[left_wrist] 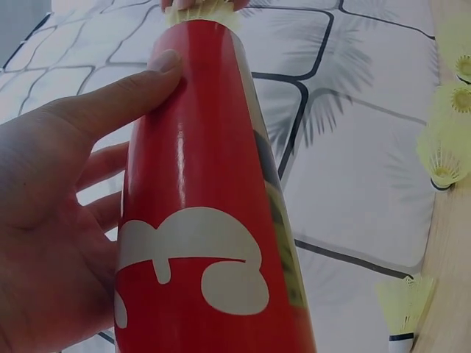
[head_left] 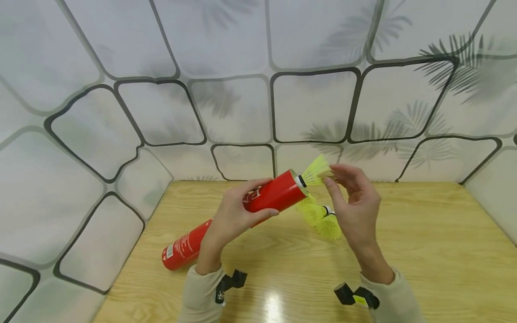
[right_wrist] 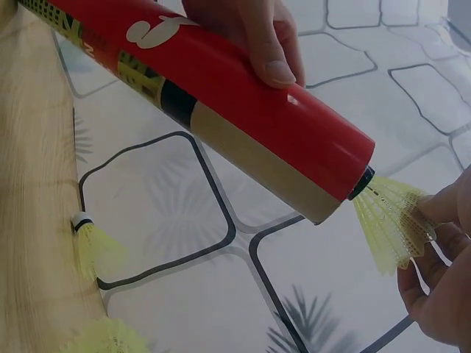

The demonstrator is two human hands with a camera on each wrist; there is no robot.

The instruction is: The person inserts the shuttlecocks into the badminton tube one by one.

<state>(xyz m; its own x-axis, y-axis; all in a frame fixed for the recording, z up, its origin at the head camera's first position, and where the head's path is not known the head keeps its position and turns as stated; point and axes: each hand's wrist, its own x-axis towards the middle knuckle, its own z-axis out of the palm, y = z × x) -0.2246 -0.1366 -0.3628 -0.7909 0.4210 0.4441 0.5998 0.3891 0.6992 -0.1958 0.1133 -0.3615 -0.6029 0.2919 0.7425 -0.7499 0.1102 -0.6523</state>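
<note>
My left hand (head_left: 236,208) grips a red shuttlecock tube (head_left: 278,193), tilted so its mouth points up to the right. In the left wrist view the thumb lies along the tube (left_wrist: 202,147) near its mouth. My right hand (head_left: 357,204) pinches a yellow shuttlecock (head_left: 314,171) by the skirt. The cork end of that shuttlecock is right at the tube's mouth, partly inside it in the right wrist view, with the skirt (right_wrist: 390,220) still outside. Below the right hand, several yellow shuttlecocks (head_left: 329,226) lie on the table.
A red tube section (head_left: 186,246) shows behind the left wrist, lower left, above the wooden table (head_left: 282,264). A patterned white wall (head_left: 230,112) rises along the table's back edge. Another loose shuttlecock (right_wrist: 92,239) lies near that edge in the right wrist view.
</note>
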